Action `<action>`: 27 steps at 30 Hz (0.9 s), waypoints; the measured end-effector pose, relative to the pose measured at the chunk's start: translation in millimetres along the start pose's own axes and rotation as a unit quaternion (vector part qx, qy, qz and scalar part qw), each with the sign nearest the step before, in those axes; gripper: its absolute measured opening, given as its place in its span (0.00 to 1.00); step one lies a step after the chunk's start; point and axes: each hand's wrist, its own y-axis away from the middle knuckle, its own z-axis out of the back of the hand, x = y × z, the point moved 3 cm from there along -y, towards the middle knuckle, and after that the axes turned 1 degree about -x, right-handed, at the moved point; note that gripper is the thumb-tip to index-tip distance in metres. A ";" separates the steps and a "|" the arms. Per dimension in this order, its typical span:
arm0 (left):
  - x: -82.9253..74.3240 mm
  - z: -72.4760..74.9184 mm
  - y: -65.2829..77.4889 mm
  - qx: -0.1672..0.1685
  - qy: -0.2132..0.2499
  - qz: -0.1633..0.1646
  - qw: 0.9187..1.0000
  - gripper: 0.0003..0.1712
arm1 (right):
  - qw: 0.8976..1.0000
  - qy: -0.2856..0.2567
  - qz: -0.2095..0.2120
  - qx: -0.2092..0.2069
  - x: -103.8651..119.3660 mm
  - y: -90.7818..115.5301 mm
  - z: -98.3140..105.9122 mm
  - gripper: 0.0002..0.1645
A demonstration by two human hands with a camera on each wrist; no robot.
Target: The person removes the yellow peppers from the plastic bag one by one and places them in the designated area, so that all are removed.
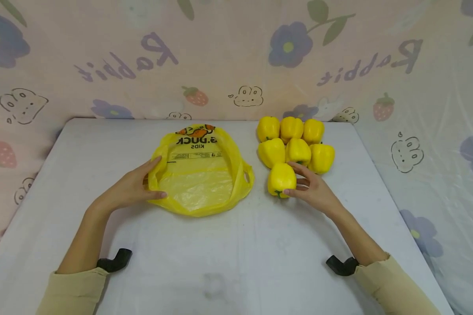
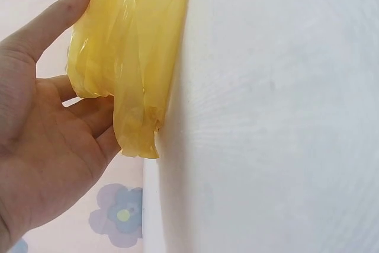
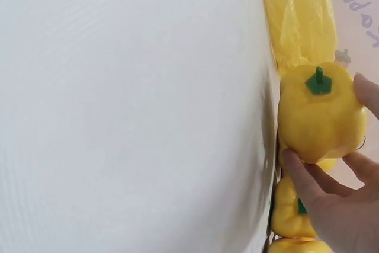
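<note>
A yellow plastic bag [image 1: 195,186] with duck print lies with its mouth spread wide on the white table. At its left side my left hand [image 1: 128,186] holds the rim, thumb over the edge and the other fingers partly hidden behind the plastic, as the left wrist view also shows [image 2: 59,111]. My right hand [image 1: 313,188] grips a yellow bell pepper [image 1: 281,179] between thumb and fingers, to the right of the bag. The pepper's green stem faces the near side. Whether this pepper touches the table is unclear.
Several more yellow bell peppers [image 1: 298,151] stand in two rows just beyond the held one. The white table [image 1: 236,262] meets a patterned cloth [image 1: 220,57] at the back. Black wrist devices [image 1: 116,260] sit near both sleeves.
</note>
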 end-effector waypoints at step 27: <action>-0.9 3.9 11.1 -0.024 0.008 -0.002 1.000 0.65 | 0.992 0.091 0.081 -0.030 7.4 5.9 9.2 0.42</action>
